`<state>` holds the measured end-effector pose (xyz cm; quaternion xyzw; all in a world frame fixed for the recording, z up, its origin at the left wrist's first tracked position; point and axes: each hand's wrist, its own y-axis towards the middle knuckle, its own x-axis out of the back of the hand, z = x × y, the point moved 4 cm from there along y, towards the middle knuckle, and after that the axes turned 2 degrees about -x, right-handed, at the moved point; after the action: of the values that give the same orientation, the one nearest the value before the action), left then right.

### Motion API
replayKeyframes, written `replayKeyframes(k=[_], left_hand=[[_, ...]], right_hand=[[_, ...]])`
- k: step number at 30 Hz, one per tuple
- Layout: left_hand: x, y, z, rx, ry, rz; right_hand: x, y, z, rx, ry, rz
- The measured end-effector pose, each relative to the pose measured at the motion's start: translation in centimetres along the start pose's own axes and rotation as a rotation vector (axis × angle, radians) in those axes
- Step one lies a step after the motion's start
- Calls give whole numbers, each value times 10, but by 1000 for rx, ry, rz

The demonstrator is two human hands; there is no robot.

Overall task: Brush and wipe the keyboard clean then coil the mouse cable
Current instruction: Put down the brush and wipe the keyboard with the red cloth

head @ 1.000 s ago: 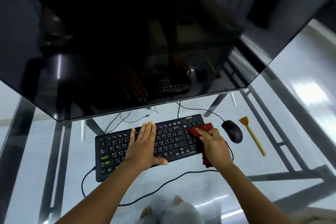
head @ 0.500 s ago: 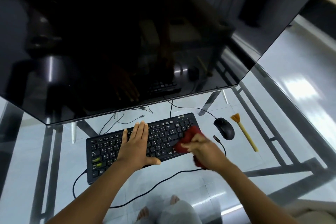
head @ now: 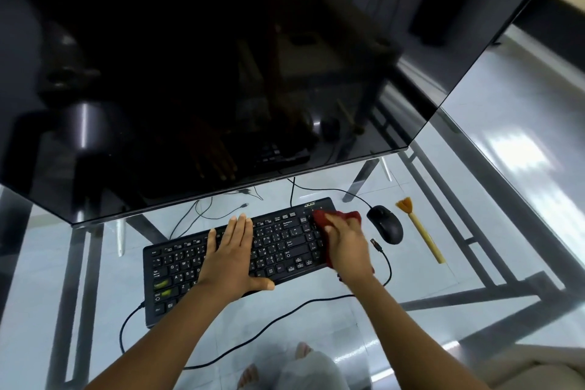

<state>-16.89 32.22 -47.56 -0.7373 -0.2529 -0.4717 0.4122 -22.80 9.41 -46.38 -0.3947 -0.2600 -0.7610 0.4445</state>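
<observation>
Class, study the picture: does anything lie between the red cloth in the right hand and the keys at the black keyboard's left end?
Yes. The left hand rests flat across the middle of the black keyboard, directly between the red cloth under the right hand and those left-end keys.

I count one black keyboard (head: 285, 241), one black mouse (head: 384, 224), one yellow brush (head: 419, 231) and one red cloth (head: 321, 218). One dark monitor (head: 221, 73), one glass table (head: 506, 199), one loose USB plug (head: 375, 243). Hands — two, my left hand (head: 231, 256) and my right hand (head: 346, 244). Bare feet (head: 248, 375) — two, seen through the glass. The thin cables (head: 202, 209) overlap, so I cannot count them.
</observation>
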Motion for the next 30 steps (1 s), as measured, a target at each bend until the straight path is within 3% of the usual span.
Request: replayKeyframes(k=[3, 4, 7, 8, 12, 13, 17, 21, 22, 25, 26, 28, 30], left_hand=[[1, 0, 0, 1, 1, 3], [1, 1, 0, -1, 5, 5], [0, 0, 0, -1, 6, 7], [0, 0, 0, 0, 7, 6], [0, 1, 1, 9, 10, -2], [0, 0, 1, 8, 12, -2], [0, -1, 1, 4, 11, 6], [0, 0, 1, 4, 15, -12], [0, 0, 1, 3, 15, -11], [0, 0, 2, -5, 10, -7], [-1, 0, 2, -8, 9, -13], [-1, 0, 4, -13, 7, -35], [-2, 0, 5, -20, 2, -39]], right_hand=[[-15, -8, 14, 313, -61, 164], [-11, 4, 11, 264, -72, 152], [1, 33, -8, -154, -69, -60], [-1, 33, -4, -198, -59, -70], [-19, 20, 21, 105, -31, 84], [-14, 23, 18, 72, -22, 126], [-10, 39, 9, -153, -90, 12], [-34, 17, 40, 271, -174, 119], [-31, 19, 39, 261, -191, 143], [-15, 42, 24, -96, -212, 23], [-18, 44, 25, -141, -232, 11], [-32, 31, 52, 14, -226, 93], [-46, 2, 74, 314, -150, 246]])
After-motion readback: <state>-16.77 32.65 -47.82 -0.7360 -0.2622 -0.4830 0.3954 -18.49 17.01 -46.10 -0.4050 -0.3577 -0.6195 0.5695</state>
